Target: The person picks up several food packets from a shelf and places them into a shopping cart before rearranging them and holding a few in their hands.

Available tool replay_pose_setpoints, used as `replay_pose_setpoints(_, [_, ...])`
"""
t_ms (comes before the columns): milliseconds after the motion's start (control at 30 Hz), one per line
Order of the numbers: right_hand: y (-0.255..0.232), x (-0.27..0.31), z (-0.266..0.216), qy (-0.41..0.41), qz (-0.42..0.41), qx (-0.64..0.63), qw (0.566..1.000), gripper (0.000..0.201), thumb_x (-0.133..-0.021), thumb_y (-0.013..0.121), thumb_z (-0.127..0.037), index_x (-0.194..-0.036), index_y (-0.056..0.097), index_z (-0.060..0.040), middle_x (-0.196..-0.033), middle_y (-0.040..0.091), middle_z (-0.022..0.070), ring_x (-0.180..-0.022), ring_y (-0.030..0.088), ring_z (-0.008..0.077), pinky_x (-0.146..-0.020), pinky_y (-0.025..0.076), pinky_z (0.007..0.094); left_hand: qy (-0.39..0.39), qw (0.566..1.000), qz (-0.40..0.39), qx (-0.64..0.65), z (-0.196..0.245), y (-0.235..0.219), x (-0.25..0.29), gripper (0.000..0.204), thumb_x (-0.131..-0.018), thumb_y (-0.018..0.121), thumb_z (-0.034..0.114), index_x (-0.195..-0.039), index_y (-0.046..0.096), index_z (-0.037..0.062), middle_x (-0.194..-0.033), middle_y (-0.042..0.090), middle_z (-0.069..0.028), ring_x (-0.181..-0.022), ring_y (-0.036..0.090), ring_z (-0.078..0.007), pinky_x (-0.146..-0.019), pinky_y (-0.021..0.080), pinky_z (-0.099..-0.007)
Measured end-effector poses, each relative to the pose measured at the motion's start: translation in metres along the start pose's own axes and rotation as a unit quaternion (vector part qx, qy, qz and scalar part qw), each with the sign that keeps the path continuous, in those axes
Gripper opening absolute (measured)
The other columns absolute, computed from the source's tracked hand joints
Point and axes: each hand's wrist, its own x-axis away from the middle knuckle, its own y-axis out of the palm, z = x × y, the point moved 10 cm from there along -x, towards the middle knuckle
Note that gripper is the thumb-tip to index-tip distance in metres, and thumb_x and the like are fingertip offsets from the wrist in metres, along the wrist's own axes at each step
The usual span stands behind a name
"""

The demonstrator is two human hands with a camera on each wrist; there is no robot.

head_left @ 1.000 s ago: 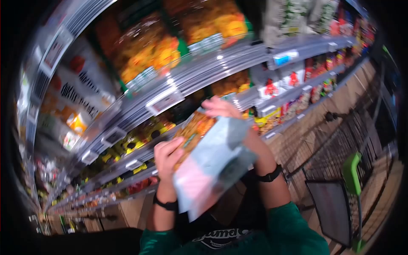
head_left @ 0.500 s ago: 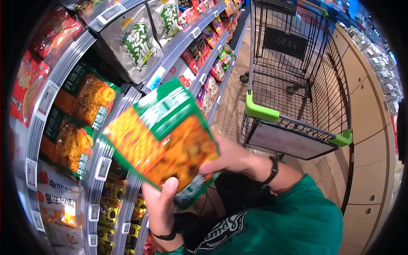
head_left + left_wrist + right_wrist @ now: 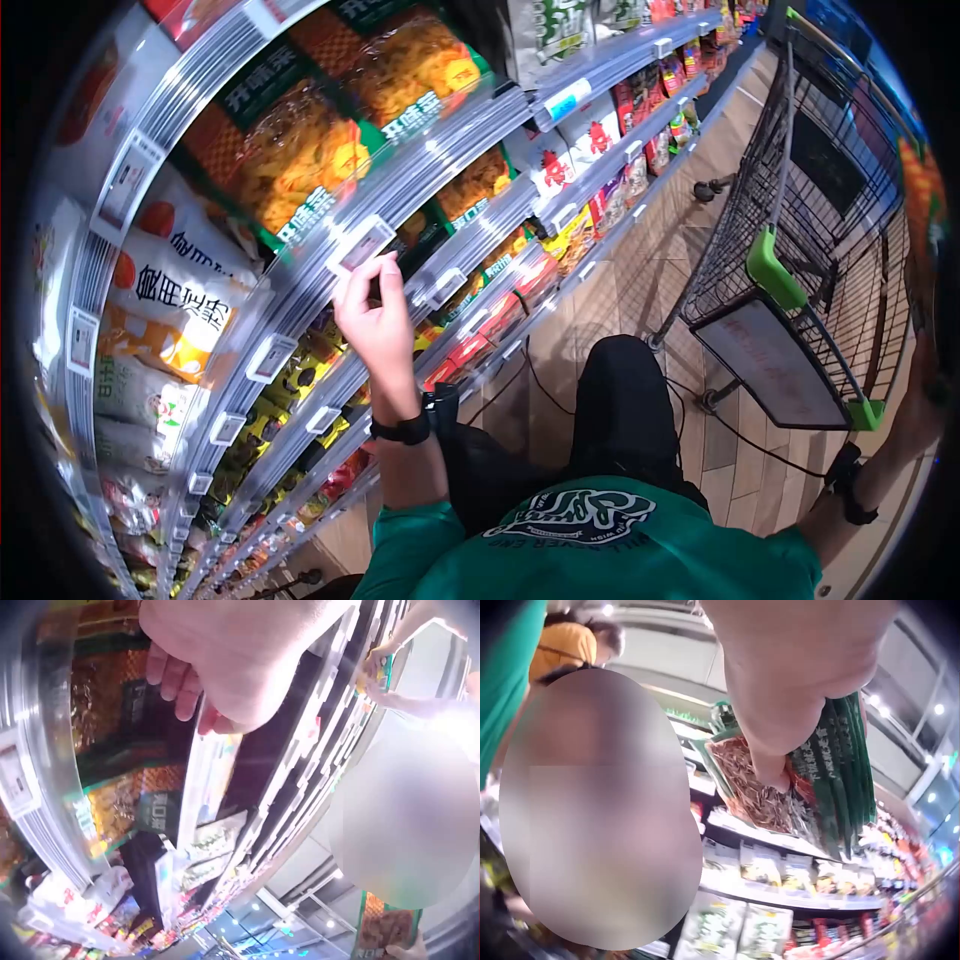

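In my right hand (image 3: pixel 802 690), thumb across its front, is a green-edged packet of pickled vegetables (image 3: pixel 754 787), its contents visible through a window. The head view catches this packet (image 3: pixel 922 185) only at the far right edge, beside the cart; most of the right hand is in shadow there. My left hand (image 3: pixel 375 315) holds nothing. Its fingers are loosely bent just in front of a shelf-edge price tag (image 3: pixel 362 248). Above it lie similar green packets (image 3: pixel 300 175) on the shelf.
A wire shopping cart (image 3: pixel 800 290) with green corner pieces stands on the right. White starch bags (image 3: pixel 190 290) fill the shelf on the left. Yellow packets (image 3: pixel 290 390) line a lower shelf. Another person (image 3: pixel 570 649) in orange shows behind in the right wrist view.
Both hands held the packet before. The left hand has let go and is by the shelf edge. The right hand has carried the packet far right, beside the cart.
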Motion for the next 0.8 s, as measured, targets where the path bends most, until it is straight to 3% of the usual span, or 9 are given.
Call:
replay_pose_setpoints(33, [0.01,0.01,0.012,0.074,-0.041,-0.031,0.996,0.054,-0.084,0.073,-0.036,-0.126,0.052,-0.0095,-0.075,0.064,0.0083,-0.066,0.06,0.0214,-0.065,0.052,0.037,0.025,0.999,-0.016,-0.024,0.004,0.001,0.0,0.011,-0.086,0.065,0.009,-0.093,0.071,0.0031,-0.091,0.069,-0.0091,-0.086,0.06,-0.021,-0.082,0.045,-0.0326])
replay_pose_setpoints(100, [0.041,0.067,0.118,0.139,-0.13,0.13,0.973,0.05,-0.084,0.072,-0.033,-0.117,0.061,0.0034,-0.104,0.067,0.019,-0.094,0.065,0.0315,-0.085,0.05,0.0382,0.082,0.991,-0.07,-0.084,0.014,0.012,0.002,0.011,-0.085,0.065,0.01,-0.093,0.071,0.0044,-0.093,0.069,-0.01,-0.088,0.061,-0.0219,-0.084,0.045,-0.0334])
replay_pose_setpoints(167, [0.071,0.069,0.098,0.126,-0.206,0.092,0.966,0.054,-0.086,0.07,-0.033,-0.129,0.053,-0.0054,-0.114,0.063,0.0182,-0.104,0.06,0.0355,-0.085,0.048,0.0403,0.093,0.988,-0.064,-0.102,0.002,0.015,0.005,0.015,-0.086,0.065,0.009,-0.098,0.069,0.0022,-0.094,0.069,-0.0101,-0.09,0.062,-0.0209,-0.085,0.045,-0.034])
replay_pose_setpoints(233, [0.099,0.088,0.103,0.146,-0.295,0.113,0.937,0.055,-0.086,0.069,-0.028,-0.133,0.049,-0.0096,-0.118,0.061,0.0172,-0.107,0.06,0.0338,-0.086,0.047,0.0403,-0.2,0.978,-0.016,0.063,-0.073,0.004,0.012,0.021,-0.089,0.064,0.012,-0.103,0.065,-0.0038,-0.102,0.067,-0.0086,-0.101,0.058,-0.0155,-0.09,0.043,-0.0292])
replay_pose_setpoints(367, [0.121,0.112,0.102,0.205,-0.284,0.08,0.933,0.055,-0.083,0.07,-0.014,-0.134,0.049,-0.0176,-0.119,0.061,0.0124,-0.105,0.061,0.031,-0.084,0.049,0.0395,-0.092,0.996,-0.005,-0.004,-0.129,0.0,-0.002,0.04,-0.096,0.056,0.016,-0.132,0.049,-0.0002,-0.126,0.057,-0.0099,-0.111,0.053,-0.0158,-0.093,0.041,-0.0295])
replay_pose_setpoints(400, [0.127,0.12,0.108,0.181,-0.289,0.078,0.937,0.054,-0.084,0.069,-0.016,-0.133,0.049,-0.0173,-0.116,0.062,0.0129,-0.105,0.06,0.0315,-0.085,0.048,0.0401,-0.25,0.924,0.095,0.273,-0.16,0.002,0.0,0.043,-0.098,0.054,0.019,-0.137,0.045,0.0037,-0.13,0.054,-0.0091,-0.113,0.052,-0.0159,-0.092,0.042,-0.0282])
replay_pose_setpoints(500, [0.144,0.139,0.093,0.139,-0.397,-0.004,0.907,0.053,-0.083,0.068,-0.015,-0.133,0.05,-0.0153,-0.111,0.061,0.0131,-0.101,0.06,0.0295,-0.086,0.048,0.0389,-0.21,0.947,0.104,0.218,-0.165,0.001,-0.018,0.039,-0.098,0.055,0.021,-0.132,0.05,0.0029,-0.123,0.057,-0.0086,-0.109,0.054,-0.015,-0.088,0.044,-0.0264])
replay_pose_setpoints(633, [0.181,0.21,0.081,0.252,-0.664,-0.138,0.69,0.036,-0.084,0.066,-0.01,-0.118,0.055,-0.0068,-0.07,0.055,0.0074,-0.062,0.048,0.0129,-0.057,0.041,0.0305,-0.126,0.987,0.057,0.076,-0.176,0.02,-0.051,0.037,-0.097,0.055,0.02,-0.13,0.052,0.0019,-0.121,0.058,-0.0086,-0.107,0.055,-0.0152,-0.088,0.045,-0.0268])
replay_pose_setpoints(800, [0.182,0.205,0.073,0.278,-0.621,-0.154,0.716,0.023,-0.087,0.064,-0.011,-0.107,0.056,-0.0043,-0.053,0.041,0.0016,-0.051,0.038,0.0088,-0.048,0.031,0.0306,-0.025,0.993,0.012,-0.111,-0.181,0.029,-0.069,0.035,-0.097,0.055,0.02,-0.127,0.054,0.0007,-0.118,0.06,-0.0085,-0.106,0.057,-0.0155,-0.087,0.046,-0.0273])
